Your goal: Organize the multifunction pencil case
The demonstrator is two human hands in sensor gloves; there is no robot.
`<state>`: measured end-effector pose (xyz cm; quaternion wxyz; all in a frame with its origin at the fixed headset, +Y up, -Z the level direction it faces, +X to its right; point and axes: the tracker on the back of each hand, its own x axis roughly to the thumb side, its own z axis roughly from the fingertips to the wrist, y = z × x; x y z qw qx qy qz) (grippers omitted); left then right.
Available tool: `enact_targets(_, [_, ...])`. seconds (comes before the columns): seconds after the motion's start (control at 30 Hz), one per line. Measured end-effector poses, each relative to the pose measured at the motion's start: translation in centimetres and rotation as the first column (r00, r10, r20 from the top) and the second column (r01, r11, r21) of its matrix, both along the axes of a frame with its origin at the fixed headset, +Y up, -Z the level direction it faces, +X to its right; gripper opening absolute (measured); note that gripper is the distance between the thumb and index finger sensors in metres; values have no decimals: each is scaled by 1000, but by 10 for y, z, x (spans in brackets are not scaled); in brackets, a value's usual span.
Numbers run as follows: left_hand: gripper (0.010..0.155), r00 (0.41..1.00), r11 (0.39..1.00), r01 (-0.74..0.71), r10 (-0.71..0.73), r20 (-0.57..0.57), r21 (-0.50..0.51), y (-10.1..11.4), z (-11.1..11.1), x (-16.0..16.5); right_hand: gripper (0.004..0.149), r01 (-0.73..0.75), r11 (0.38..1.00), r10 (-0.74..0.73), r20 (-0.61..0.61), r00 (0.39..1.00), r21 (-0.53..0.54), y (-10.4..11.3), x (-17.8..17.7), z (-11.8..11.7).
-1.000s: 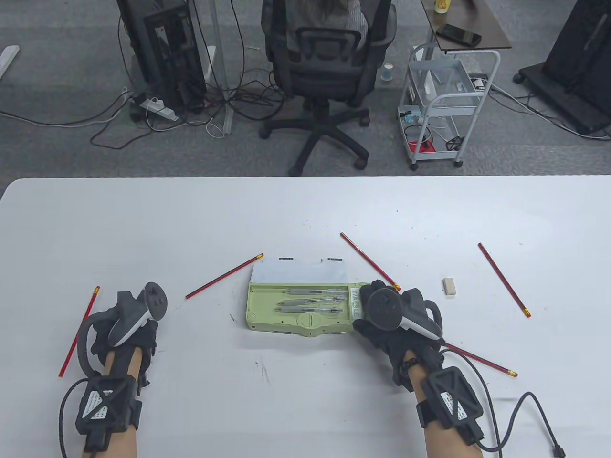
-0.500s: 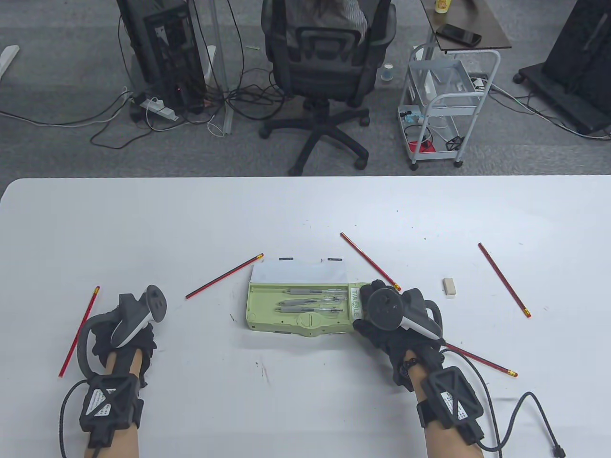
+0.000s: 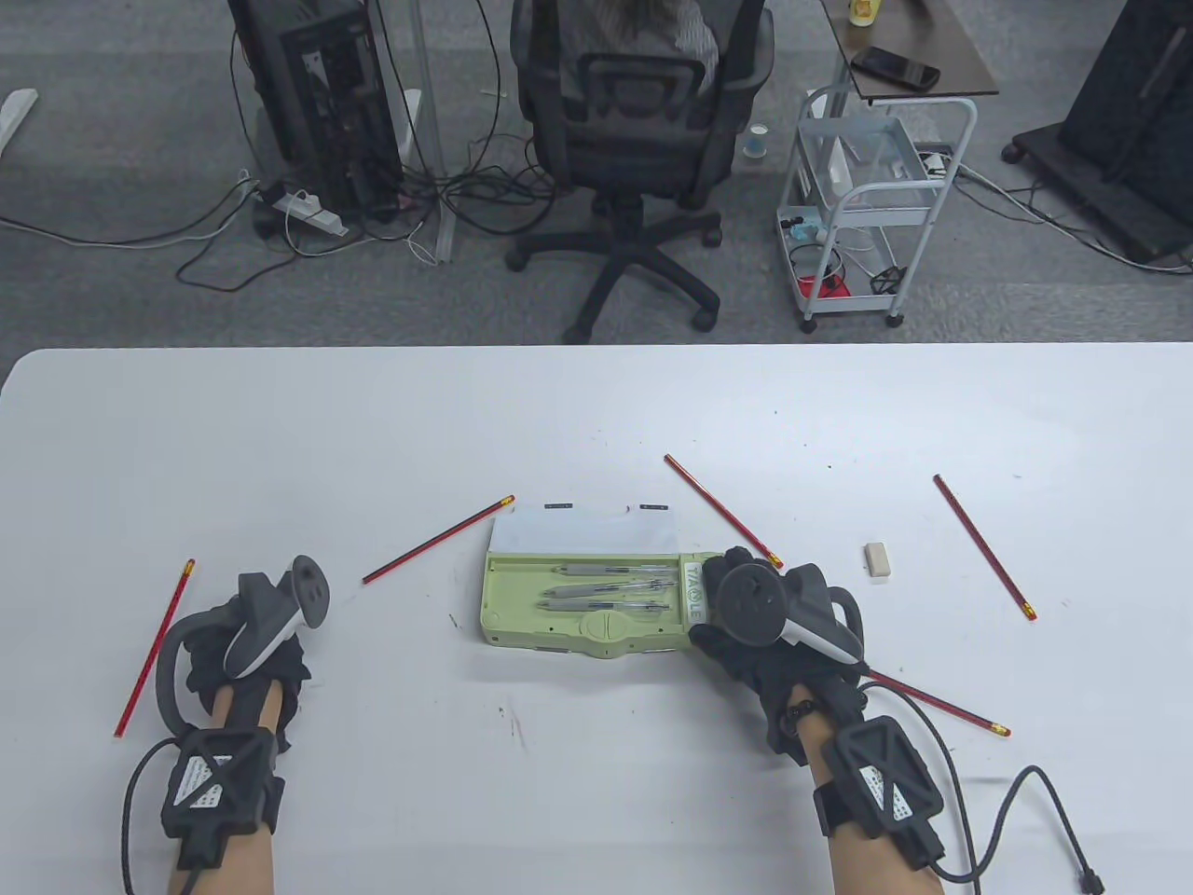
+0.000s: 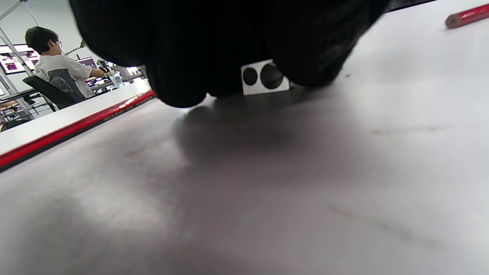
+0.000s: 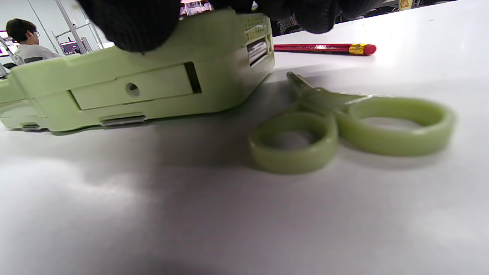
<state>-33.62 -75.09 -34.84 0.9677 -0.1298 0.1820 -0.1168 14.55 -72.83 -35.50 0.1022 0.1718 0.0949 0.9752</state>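
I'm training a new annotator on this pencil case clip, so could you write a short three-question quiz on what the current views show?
1. True or false: the pencil case lies open with pens inside.
2. How many red pencils show on the table in the table view?
3. What green tool, seen only in the right wrist view, lies beside the case, under the right hand? A) ruler B) scissors C) stapler

Key
1. True.
2. Five.
3. B, scissors.
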Motion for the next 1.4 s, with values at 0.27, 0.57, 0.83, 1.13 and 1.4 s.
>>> enact_targets(0.27, [53,999,999,-36,36,-14,12,4,0,-2,80,-1,1000,1,0,1000,0,0,0,0])
enact_targets(0.57, [54,994,992,-100,98,38,72,26,-5,20,80,-4,1000,4,0,1000,0,0,0,0])
enact_targets(0.83, [54,980,984,-147,131,153,103,48,-14,66,80,-1,1000,1,1,1000,-1,0,0,0])
enact_targets(1.13, [54,939,964,-250,218,265,94,65,-17,122,80,1,1000,-1,0,1000,-1,0,0,0])
enact_targets(1.4, [52,905,957,-276,228,358,87,69,-15,165,80,0,1000,0,0,1000,-1,0,0,0])
